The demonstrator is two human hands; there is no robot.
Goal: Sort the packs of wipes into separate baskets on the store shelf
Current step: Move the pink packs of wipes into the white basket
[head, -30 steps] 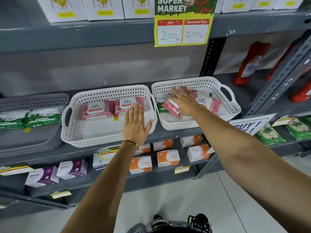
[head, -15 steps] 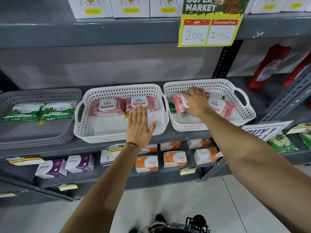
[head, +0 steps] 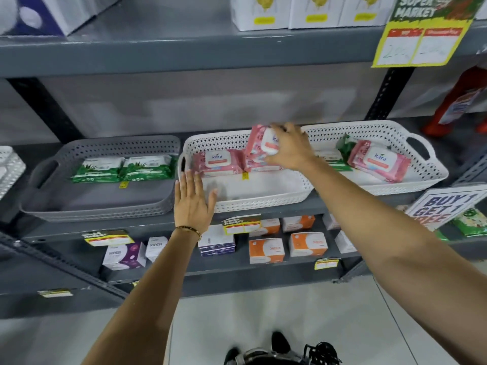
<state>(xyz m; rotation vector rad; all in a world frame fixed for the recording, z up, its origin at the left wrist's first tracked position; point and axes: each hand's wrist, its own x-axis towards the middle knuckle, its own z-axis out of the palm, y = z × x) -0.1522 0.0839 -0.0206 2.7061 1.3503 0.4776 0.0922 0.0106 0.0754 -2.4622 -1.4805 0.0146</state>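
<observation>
a: panel, left to right. what is already sorted?

b: the grey basket [head: 100, 196] on the shelf [head: 158, 225] holds two green packs [head: 123, 168], side by side, and nothing pink. the middle white basket [head: 253, 198] holds two pink packs [head: 218, 160] lying flat along its back wall.

a: and the hands?

b: the left hand [head: 193, 204] rests flat, fingers spread and holding nothing, on the front left corner of the middle basket. the right hand [head: 288, 148] has its fingers closed around a third pink pack [head: 263, 140], tilted on edge above the back of the middle basket, over the flat ones.

a: what remains?

b: the held pack is not yet set down. the right white basket [head: 395, 185] still mixes kinds: one pink pack [head: 379, 160] lies on a green pack [head: 345, 146], with another green pack partly hidden behind the right forearm. by this judgement, more than half is done.
</observation>
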